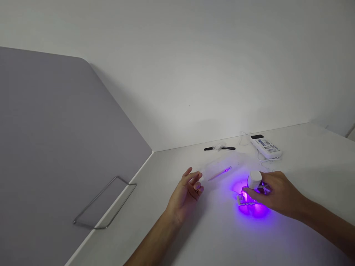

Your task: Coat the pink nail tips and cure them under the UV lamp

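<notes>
My right hand [273,195] is closed around a small white lamp [254,180] that throws violet light down onto the white table [222,236]. Under the glow lies a small flat item [243,200] that I cannot make out. My left hand [187,194] rests on the table to the left, palm turned up, fingers loosely curled and apart, holding nothing. A thin stick [220,173] with a violet-lit tip lies between and beyond the hands.
A white power bank with a label [265,146] and its white cable lie at the back right. A black slim tool [219,148] lies near the wall. A grey partition panel [55,140] with a metal bracket [104,203] borders the table's left edge.
</notes>
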Motion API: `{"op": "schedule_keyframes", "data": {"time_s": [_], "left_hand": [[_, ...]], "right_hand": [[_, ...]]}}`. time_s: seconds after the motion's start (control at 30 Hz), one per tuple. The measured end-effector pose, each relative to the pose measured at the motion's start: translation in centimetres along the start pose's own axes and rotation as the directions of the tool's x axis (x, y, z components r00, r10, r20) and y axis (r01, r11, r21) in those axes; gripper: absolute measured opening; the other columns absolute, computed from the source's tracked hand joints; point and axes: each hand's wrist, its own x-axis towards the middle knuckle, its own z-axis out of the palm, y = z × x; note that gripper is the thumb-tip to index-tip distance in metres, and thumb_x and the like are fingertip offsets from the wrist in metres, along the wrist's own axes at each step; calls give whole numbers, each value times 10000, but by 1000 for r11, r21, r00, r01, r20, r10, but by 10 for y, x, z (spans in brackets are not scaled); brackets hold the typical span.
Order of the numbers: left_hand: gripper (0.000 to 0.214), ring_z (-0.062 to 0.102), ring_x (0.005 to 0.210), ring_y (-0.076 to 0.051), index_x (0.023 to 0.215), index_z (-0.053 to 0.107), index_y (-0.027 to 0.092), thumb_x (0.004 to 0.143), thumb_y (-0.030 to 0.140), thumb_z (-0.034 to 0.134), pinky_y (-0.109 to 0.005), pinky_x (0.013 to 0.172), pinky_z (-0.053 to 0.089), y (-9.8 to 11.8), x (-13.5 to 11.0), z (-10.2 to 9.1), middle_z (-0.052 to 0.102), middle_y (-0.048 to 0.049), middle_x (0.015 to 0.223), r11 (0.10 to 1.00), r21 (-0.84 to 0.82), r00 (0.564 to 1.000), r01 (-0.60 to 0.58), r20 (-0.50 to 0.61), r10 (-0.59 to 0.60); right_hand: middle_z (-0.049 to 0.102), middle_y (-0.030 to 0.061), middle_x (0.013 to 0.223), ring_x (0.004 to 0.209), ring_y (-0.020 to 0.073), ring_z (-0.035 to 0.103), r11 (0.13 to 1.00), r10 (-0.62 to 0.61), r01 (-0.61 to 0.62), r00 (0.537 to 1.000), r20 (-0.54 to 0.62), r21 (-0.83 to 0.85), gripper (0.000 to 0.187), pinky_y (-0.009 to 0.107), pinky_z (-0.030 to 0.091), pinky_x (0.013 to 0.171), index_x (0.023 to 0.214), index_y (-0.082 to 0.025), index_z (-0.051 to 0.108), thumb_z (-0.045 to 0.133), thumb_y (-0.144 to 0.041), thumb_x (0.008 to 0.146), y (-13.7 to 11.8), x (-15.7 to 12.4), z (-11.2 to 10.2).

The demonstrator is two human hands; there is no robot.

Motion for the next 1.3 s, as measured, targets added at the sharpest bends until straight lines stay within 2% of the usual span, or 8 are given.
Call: {"op": "schedule_keyframes", "data": {"time_s": [0.1, 0.23, 0.37, 0.5, 0.6, 0.83, 1.17, 1.3], "left_hand": [[612, 491, 467, -91, 1336, 394, 257, 822, 53, 657, -212, 497, 453, -5, 4, -6, 617, 6, 762, 976, 195, 995, -95, 48, 87], [698, 547, 541, -118, 1394, 345, 263, 803, 241, 716, -252, 579, 478, -11, 9, -13, 643, 12, 770, 793, 505, 940, -342, 203, 276], [629, 550, 550, -136, 1362, 373, 248, 807, 328, 657, -267, 569, 464, -14, 11, -14, 641, 29, 722, 614, 617, 870, -492, 316, 379], [494, 543, 537, -135, 1253, 450, 223, 795, 324, 607, -258, 539, 442, -14, 16, -14, 619, 35, 694, 541, 655, 847, -528, 364, 387], [425, 548, 539, -127, 1181, 478, 224, 790, 331, 608, -249, 524, 430, -15, 19, -15, 623, 23, 752, 526, 659, 841, -537, 374, 391], [401, 574, 554, -101, 1150, 492, 237, 784, 339, 621, -270, 556, 473, -15, 18, -16, 631, -57, 1106, 536, 651, 840, -538, 361, 405], [417, 570, 586, -103, 1153, 504, 243, 766, 336, 629, -265, 561, 482, -16, 20, -19, 586, -48, 1112, 592, 662, 887, -461, 332, 320], [437, 566, 596, -103, 1165, 490, 258, 759, 335, 635, -264, 566, 477, -16, 19, -17, 566, -33, 1097, 613, 669, 908, -420, 307, 286]], "right_hand": [[473, -64, 469, 395, 85, 434, 1000, 7, -7, 1000, -2, -2, 397, 212, 337, 424, 602, -211, 493, 595, -451, 902, 0, 0, 0], [461, -63, 458, 386, 84, 425, 1000, -16, 16, 1000, -20, 3, 410, 206, 328, 412, 589, -211, 482, 590, -452, 903, -1, 0, -1], [464, -60, 462, 390, 84, 426, 1000, -16, 16, 1000, -27, 12, 411, 204, 328, 410, 579, -211, 466, 599, -434, 897, -1, 0, -2], [477, -62, 473, 397, 85, 431, 1000, -23, 23, 999, -27, 16, 371, 206, 337, 422, 603, -209, 493, 610, -408, 893, 1, -1, 0], [474, -65, 475, 399, 83, 432, 1000, -24, 24, 999, -27, 18, 360, 203, 337, 425, 609, -209, 497, 619, -397, 891, 2, -2, 1], [448, -71, 464, 387, 77, 408, 997, -71, 71, 996, -61, -2, 379, 201, 318, 413, 594, -209, 476, 610, -389, 899, 2, 0, 1], [483, -60, 476, 398, 83, 426, 999, -49, 49, 998, -36, 12, 362, 208, 334, 427, 618, -207, 500, 612, -407, 899, 3, -2, 1], [498, -57, 471, 401, 91, 436, 999, 1, -1, 1000, -9, 41, 350, 214, 342, 429, 617, -211, 520, 612, -403, 895, 1, -2, 1]]}}
